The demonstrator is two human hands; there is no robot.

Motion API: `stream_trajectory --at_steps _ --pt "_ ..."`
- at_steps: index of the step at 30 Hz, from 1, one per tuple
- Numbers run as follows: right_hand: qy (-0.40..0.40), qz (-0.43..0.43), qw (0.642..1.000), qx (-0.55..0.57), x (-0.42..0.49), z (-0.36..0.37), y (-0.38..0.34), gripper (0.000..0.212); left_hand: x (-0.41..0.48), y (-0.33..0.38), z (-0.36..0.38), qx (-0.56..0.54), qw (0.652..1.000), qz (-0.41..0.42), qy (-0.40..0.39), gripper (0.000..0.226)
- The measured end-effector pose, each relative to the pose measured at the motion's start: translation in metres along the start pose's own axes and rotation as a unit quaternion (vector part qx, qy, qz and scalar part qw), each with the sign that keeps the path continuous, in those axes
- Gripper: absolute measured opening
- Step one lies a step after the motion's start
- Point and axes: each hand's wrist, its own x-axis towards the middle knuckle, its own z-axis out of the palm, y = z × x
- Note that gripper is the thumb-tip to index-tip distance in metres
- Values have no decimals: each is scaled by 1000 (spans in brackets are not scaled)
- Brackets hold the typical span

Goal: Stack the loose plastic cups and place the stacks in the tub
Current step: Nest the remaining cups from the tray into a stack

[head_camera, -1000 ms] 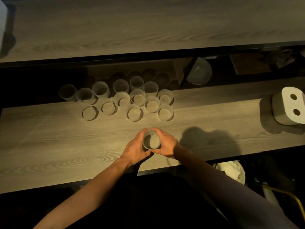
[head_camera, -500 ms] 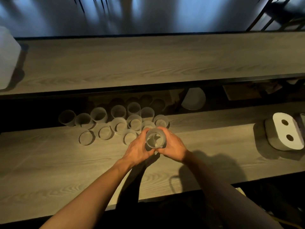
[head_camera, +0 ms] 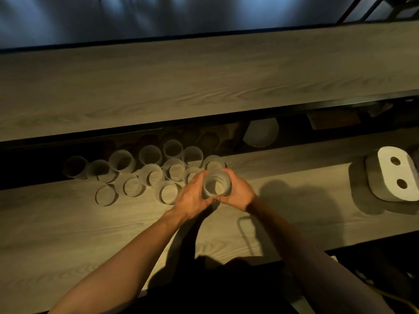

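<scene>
Plastic cup (head_camera: 216, 185), maybe a few nested (can't tell how many), sits upright w/ mouth up, clasped between both hands just above the table (head_camera: 68, 234). Left hand (head_camera: 192, 198) wraps its left side, right hand (head_camera: 238, 193) its right, fingers of both curled round the wall. Loose cups (head_camera: 150, 175) stand in a cluster, mostly left of and beyond the hands, all mouth up, so their long axis matches the held one. Nearest are one just left of the left hand and one just beyond the fingertips, so the left hand looks closer to most of them. Judging by that, next pick is a short reach left or fwd. Tub not clearly seen: a pale round container (head_camera: 260, 132) lies beyond and right of the hands under the shelf (head_camera: 204, 75), could be it. White block (head_camera: 394, 175) w/ two holes sits well right of the right hand.
</scene>
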Motion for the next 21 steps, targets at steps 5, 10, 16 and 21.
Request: stream_trajectory --at_steps 5,10,16,21 --pt "-29 8 999 -33 10 6 6 75 2 -10 5 19 999 -24 -21 78" --pt "-25 21 999 -16 13 16 13 91 8 -18 14 23 999 -31 -22 79" --pt "-16 -1 1000 -14 7 20 6 85 -2 -20 10 13 1000 -22 -2 78" --pt "-13 -40 998 -36 -5 21 -16 83 -26 -19 -14 -14 1000 -6 13 74"
